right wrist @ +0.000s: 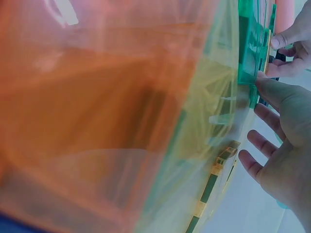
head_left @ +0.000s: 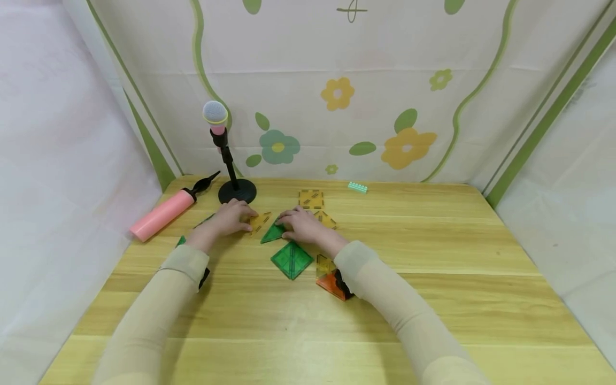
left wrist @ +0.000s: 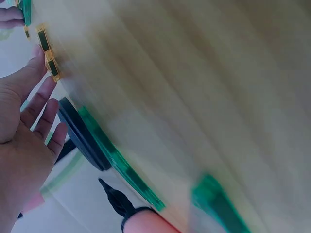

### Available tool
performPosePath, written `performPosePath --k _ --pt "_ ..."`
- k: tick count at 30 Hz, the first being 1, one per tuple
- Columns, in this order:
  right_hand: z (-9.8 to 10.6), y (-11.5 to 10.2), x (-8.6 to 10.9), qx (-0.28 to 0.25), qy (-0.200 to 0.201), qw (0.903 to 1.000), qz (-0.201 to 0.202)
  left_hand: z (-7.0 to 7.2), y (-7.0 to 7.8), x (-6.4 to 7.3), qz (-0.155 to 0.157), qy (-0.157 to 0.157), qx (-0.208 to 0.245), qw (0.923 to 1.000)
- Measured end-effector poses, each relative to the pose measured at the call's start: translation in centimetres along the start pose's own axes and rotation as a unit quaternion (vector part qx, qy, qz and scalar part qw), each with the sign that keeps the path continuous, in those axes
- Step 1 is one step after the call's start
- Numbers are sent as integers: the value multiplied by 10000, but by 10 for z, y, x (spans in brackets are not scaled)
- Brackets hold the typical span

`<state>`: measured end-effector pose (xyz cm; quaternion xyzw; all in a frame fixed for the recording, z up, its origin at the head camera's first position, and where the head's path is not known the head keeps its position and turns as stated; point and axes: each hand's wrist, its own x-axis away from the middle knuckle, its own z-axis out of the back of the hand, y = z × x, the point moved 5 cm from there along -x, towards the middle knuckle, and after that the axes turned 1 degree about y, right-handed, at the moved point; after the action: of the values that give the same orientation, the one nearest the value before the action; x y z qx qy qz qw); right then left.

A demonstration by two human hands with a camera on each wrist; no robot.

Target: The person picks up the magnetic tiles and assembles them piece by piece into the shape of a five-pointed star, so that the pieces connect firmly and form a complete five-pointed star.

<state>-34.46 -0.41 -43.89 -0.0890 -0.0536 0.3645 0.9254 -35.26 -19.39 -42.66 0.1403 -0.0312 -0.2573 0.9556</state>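
Note:
My left hand (head_left: 233, 218) pinches a corner of a yellow triangular magnetic tile (head_left: 261, 221) between thumb and index finger. The same tile (left wrist: 47, 53) appears edge-on in the left wrist view. Just to the right, my right hand (head_left: 302, 224) holds a green triangular magnetic tile (head_left: 272, 232) by its right side, thumb and forefinger at its edge; the other fingers are spread. The two tiles lie close together. In front of them a green diamond (head_left: 284, 259) made of two triangles is on the table. A yellow tile (head_left: 325, 220) shows partly behind my right wrist.
A yellow square tile (head_left: 311, 199) and a mint toy brick (head_left: 357, 187) lie toward the back. Beside my right sleeve are an orange tile (head_left: 329, 284) and a yellow one (head_left: 324, 264). A toy microphone stand (head_left: 237, 191) and pink pump (head_left: 163, 215) occupy the left.

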Motion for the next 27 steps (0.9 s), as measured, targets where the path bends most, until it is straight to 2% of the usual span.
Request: performPosePath --k 8,14,20,27 --pt "1 1 -5 202 2 9997 -162 -4 15 -12 -125 -165 -15 9998" --pt "2 1 -6 250 -90 9993 -265 -3 17 -11 -84 -252 -111 9996" --pt "2 3 -5 249 -19 9992 -313 8 3 5 142 -90 155 9997" --pt "0 8 -6 140 47 9985 -521 26 -25 36 308 41 119 9994"
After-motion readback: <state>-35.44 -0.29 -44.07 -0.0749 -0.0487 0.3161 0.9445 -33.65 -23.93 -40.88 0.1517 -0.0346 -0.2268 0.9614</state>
